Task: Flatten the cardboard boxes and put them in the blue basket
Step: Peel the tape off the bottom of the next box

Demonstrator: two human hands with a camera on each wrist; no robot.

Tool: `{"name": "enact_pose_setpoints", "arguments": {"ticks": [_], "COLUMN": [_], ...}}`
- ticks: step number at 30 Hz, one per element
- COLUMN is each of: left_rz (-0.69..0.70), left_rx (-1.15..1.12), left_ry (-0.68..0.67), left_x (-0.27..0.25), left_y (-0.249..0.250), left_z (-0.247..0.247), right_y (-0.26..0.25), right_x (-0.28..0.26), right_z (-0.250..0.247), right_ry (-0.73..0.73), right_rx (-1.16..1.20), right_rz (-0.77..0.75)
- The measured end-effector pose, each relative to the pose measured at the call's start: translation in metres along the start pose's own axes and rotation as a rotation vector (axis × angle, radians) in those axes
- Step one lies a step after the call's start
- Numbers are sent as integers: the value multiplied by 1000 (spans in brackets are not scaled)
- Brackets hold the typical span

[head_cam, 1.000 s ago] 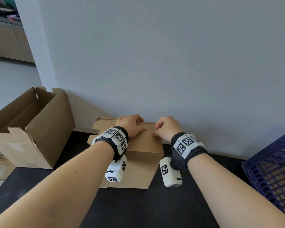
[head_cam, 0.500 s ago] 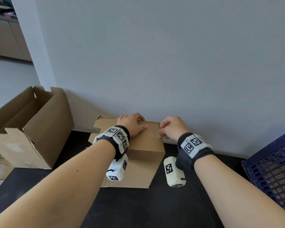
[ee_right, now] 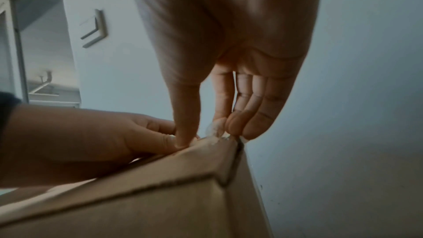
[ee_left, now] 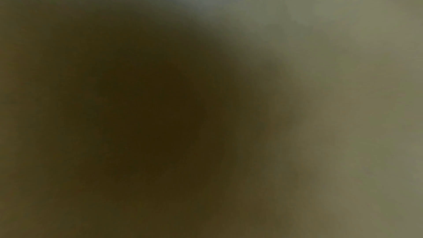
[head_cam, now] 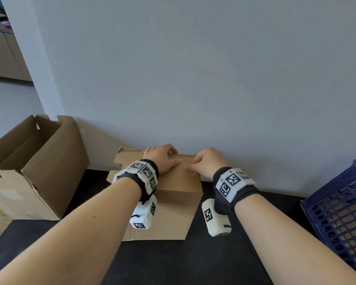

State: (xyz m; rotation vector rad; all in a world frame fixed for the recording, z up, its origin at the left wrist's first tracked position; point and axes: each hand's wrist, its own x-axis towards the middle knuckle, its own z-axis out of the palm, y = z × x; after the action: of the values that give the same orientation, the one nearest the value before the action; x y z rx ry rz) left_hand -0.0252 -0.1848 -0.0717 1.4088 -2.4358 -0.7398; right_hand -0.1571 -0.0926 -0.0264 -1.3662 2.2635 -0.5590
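A small closed cardboard box [head_cam: 173, 212] stands on the black table [head_cam: 193, 262] against the wall. My left hand [head_cam: 162, 159] lies on its top, fingers curled over the far edge and thumb stretched along the lid. My right hand [head_cam: 209, 163] is beside it at the top seam. In the right wrist view its thumb and forefinger pinch a bit of clear tape [ee_right: 215, 128] at the box's [ee_right: 160, 205] far top corner, close to the left hand [ee_right: 80, 133]. The blue basket [head_cam: 337, 212] stands at the right edge. The left wrist view is dark and blurred.
A larger open cardboard box [head_cam: 49, 175] stands at the left end of the table, flaps up. The grey wall [head_cam: 214, 79] runs right behind the small box. Bare black tabletop lies in front of the box and between it and the basket.
My right hand slid slightly right along the top seam, then came back left beside my left thumb. The left hand and the box have stayed put.
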Motion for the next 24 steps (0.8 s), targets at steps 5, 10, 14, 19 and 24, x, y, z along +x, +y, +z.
{"name": "enact_pose_setpoints", "arguments": {"ticks": [5, 10, 14, 19, 24], "left_rz": [-17, -57, 17, 13, 1], "left_rx": [3, -1, 73, 89, 77], "left_ry": [-24, -68, -24, -20, 5], "left_x": [1, 5, 3, 3, 0], "left_y": [1, 7, 14, 19, 21], "left_z": [-2, -6, -3, -9, -18], "right_y": [-2, -8, -1, 2, 2], "right_x": [4, 4, 7, 9, 10], "right_z": [-3, -11, -9, -6, -13], "right_ry": [-8, -56, -57, -19, -10], "right_rx": [-60, -120, -56, 35, 262], "right_rz": [91, 181, 173, 124, 181]}}
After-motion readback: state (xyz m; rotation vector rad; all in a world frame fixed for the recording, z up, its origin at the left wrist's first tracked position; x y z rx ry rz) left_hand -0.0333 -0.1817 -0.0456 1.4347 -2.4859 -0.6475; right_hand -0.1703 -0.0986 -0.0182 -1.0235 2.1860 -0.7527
